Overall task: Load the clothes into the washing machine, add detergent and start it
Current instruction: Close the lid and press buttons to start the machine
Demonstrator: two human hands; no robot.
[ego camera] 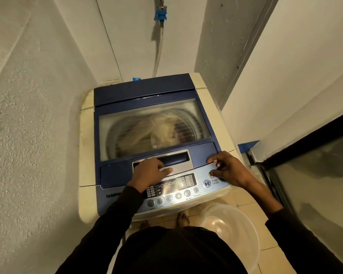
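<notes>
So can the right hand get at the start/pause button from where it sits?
Probably yes: the right hand rests on the control panel just beside the uncovered start/pause button, with nothing between.

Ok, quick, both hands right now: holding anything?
Left hand: open, holding nothing, resting on the lid handle.
Right hand: fingers curled, holding nothing, thumb at a button above START/PAUSE.

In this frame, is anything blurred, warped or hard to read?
Head view: wide-angle lens bends the walls; clothes behind the lid window look smeared and hazy; lighting dim and yellowish; control panel labels mostly too soft to read; both hands sharp.
</notes>
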